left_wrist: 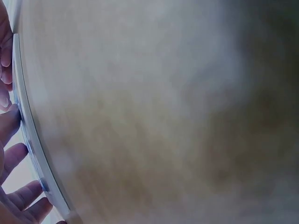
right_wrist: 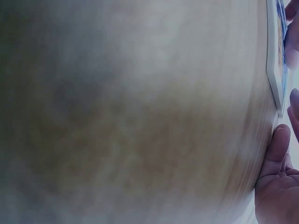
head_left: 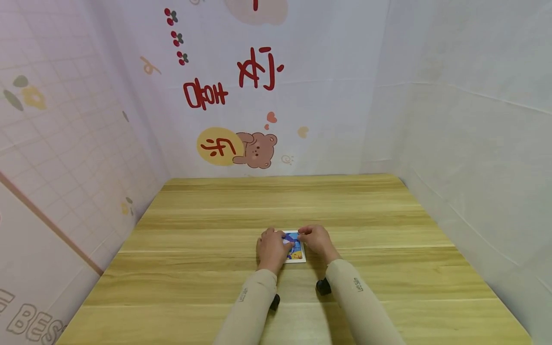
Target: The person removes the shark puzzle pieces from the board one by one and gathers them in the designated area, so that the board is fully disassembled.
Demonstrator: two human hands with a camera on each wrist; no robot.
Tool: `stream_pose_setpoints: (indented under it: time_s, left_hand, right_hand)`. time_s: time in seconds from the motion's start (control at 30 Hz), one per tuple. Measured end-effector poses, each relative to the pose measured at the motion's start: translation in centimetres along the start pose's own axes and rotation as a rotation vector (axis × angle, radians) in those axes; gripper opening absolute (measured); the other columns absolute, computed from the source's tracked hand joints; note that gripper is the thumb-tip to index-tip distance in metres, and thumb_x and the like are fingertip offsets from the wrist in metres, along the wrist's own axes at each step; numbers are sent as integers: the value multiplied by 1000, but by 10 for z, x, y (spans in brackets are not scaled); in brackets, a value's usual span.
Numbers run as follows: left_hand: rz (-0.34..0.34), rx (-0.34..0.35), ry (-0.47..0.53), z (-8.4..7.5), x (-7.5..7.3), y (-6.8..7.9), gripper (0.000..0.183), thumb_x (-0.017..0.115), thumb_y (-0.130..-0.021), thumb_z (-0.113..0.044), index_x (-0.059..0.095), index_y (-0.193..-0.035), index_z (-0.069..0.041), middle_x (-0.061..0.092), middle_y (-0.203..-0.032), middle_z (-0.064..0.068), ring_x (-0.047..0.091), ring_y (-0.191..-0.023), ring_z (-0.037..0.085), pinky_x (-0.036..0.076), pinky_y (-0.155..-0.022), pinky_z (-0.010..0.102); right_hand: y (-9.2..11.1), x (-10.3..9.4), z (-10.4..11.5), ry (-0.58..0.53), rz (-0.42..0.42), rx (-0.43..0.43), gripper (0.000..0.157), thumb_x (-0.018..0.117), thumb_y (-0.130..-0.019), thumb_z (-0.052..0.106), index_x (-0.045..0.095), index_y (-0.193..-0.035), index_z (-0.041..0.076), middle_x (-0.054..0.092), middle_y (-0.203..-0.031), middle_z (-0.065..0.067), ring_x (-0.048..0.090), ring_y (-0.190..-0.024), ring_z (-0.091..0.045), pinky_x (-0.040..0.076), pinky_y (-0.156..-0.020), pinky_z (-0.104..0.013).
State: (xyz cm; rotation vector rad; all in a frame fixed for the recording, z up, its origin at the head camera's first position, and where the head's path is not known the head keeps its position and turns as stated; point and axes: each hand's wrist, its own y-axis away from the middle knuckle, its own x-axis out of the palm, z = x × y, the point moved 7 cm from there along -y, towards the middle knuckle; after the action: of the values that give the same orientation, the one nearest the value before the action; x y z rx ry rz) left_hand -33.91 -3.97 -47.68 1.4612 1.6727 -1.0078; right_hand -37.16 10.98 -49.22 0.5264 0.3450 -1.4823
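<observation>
A small flat board [head_left: 298,260] with a white border and a blue, purple and yellow picture lies on the wooden table. My left hand [head_left: 272,249] covers its left part. Its fingers are spread, and the fingertips [left_wrist: 16,151] rest on the board's face in the left wrist view. At the upper right corner of the board is my right hand [head_left: 318,239], its fingers reaching over the edge. The right wrist view shows its thumb [right_wrist: 279,140] beside the board's corner, with a gap to the finger above. Most of the picture's left side is hidden.
The wooden table [head_left: 194,282] extends around the board. White printed cloth [head_left: 327,86] hangs behind the table, with more cloth at both sides. A dark wrist camera [head_left: 323,287] sits under the right sleeve, another [head_left: 274,302] beside the left sleeve.
</observation>
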Motion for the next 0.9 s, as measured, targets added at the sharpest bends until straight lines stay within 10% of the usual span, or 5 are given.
stream_pose_setpoints:
  time_s: [0.9]
  left_hand:
    - [20,27,2,-1,-1,-3,38,79,-84,-37,74,-111,-10,61,-113,11,55,-111,32,42,-95,49]
  right_hand:
    - [-1,6,7,129,57,-74,27,70,-89,11,73,-114,1,68,-121,-14,58,-118,-34,43,-101,-49]
